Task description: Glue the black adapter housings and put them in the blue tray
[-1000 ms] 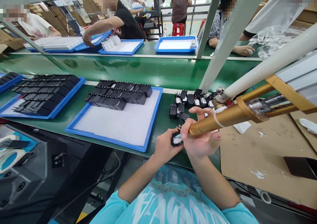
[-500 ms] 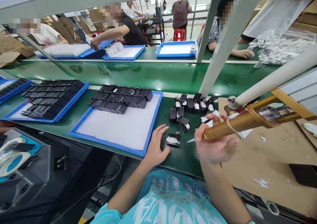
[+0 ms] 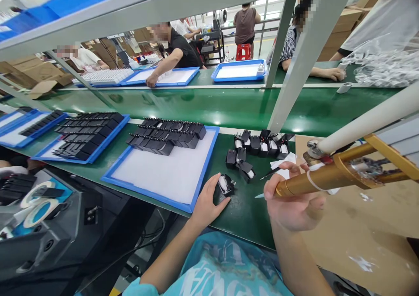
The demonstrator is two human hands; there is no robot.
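Note:
My left hand [image 3: 205,204] has its thumb and fingers closed around the sides of an open black plug adapter [image 3: 225,185]. White material shows inside the adapter, and its metal prongs point right. In my right hand [image 3: 293,197] is a gold, tube-shaped glue dispenser [image 3: 304,181] with a pale blue tip [image 3: 259,196]. That tip hangs to the right of the adapter, apart from it. Behind them, several more open black adapters [image 3: 263,142] stand grouped on the green bench [image 3: 252,219], lids raised. Part of the dispenser's grip is hidden by my fingers.
A blue-rimmed tray [image 3: 153,197] lined with white holds rows of black adapters [image 3: 165,134]. More filled trays [image 3: 91,160] lie farther left. A slanting grey post [image 3: 290,71] and a white pole [image 3: 369,117] cross the right side. Co-workers sit beyond the green belt [image 3: 183,106].
My left hand has closed on the adapter, which has turned so its prongs face right. The dispenser stays in my right hand. A co-worker's arm has lowered toward a tray opposite.

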